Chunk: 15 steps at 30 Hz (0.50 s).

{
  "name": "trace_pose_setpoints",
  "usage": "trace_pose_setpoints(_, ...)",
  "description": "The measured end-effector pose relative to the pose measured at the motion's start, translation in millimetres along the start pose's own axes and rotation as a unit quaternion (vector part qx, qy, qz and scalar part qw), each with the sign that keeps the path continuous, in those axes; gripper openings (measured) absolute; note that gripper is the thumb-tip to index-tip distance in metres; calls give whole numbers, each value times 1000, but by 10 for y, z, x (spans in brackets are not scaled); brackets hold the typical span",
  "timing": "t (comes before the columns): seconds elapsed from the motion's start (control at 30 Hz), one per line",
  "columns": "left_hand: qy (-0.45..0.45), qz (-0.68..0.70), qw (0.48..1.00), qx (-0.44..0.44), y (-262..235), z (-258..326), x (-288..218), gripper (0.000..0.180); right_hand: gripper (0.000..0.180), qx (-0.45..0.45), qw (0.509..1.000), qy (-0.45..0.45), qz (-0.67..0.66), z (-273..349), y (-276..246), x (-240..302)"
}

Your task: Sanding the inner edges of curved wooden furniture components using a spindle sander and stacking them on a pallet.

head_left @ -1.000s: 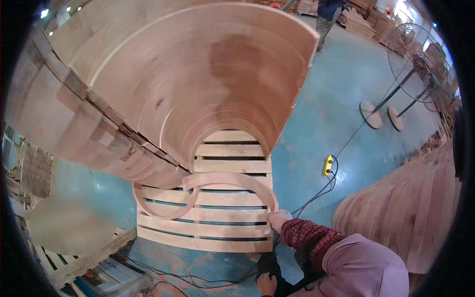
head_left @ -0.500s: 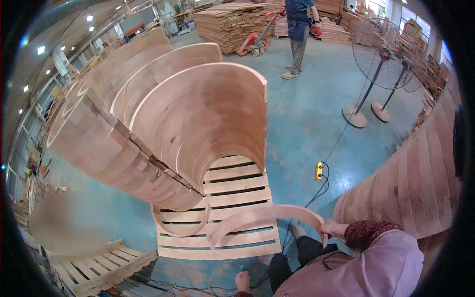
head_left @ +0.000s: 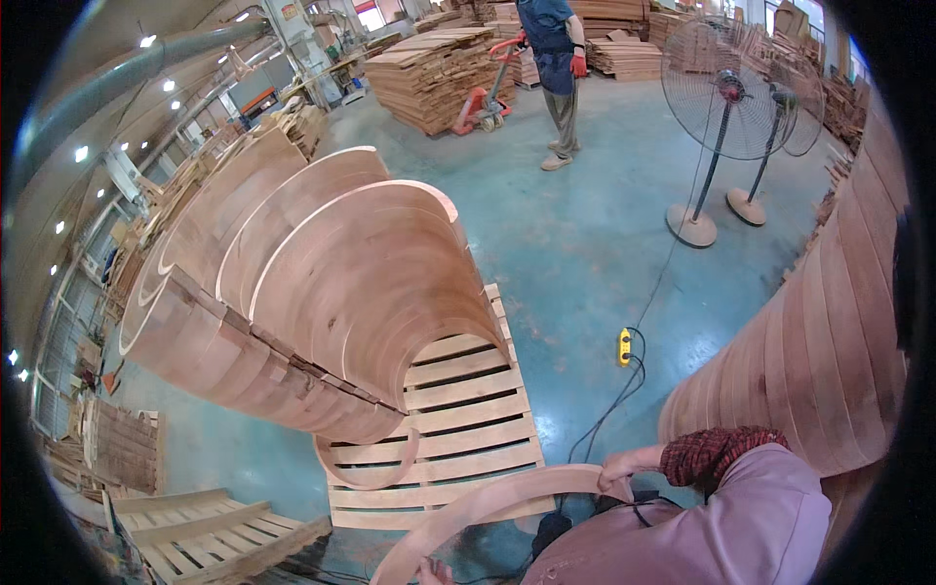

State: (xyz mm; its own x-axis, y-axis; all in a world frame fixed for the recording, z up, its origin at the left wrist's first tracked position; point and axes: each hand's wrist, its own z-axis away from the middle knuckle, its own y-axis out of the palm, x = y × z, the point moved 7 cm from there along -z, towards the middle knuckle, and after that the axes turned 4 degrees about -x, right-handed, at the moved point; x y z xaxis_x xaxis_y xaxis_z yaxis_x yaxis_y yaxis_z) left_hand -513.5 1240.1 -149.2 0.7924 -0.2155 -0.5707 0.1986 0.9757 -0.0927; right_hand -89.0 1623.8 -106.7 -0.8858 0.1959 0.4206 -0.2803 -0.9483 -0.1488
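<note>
A pale curved wooden strip [head_left: 497, 492], bent like an arch, lies across in front of me at the near edge of the pallet. My right hand [head_left: 624, 468] is closed around its right end. At the lower edge of the view, my left hand [head_left: 435, 572] grips the strip near its left end, partly cut off by the picture's rim. Beyond it, tall stacks of curved wooden pieces [head_left: 361, 273] stand nested on the slatted pallet [head_left: 478, 405]. Another curved strip [head_left: 375, 478] lies on the pallet's near left part.
A large stack of curved wood [head_left: 780, 361] rises close on my right. A yellow power strip [head_left: 624, 347] with black cables lies on the floor. Two pedestal fans [head_left: 717, 127] and a person [head_left: 556, 78] beside a red pallet jack [head_left: 483, 107] are farther off. Another pallet [head_left: 214, 531] lies left.
The curved strip has come nearer to me. My left hand, apart from it before, now holds its left end; my right hand has kept its grip. My view has shifted.
</note>
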Motion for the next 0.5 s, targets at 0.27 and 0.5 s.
trace_pose_setpoints(0.27, 172, 248, 939, 165, 621, 460, -326, 44, 47, 44, 996, -56, 54, 155, -754, -196)
trace_pose_setpoints(0.5, 325, 14, 933, 153, 1955, 1653, -699, 49, 58, -10, 989, 44, 141, -181, -1108, -1289)
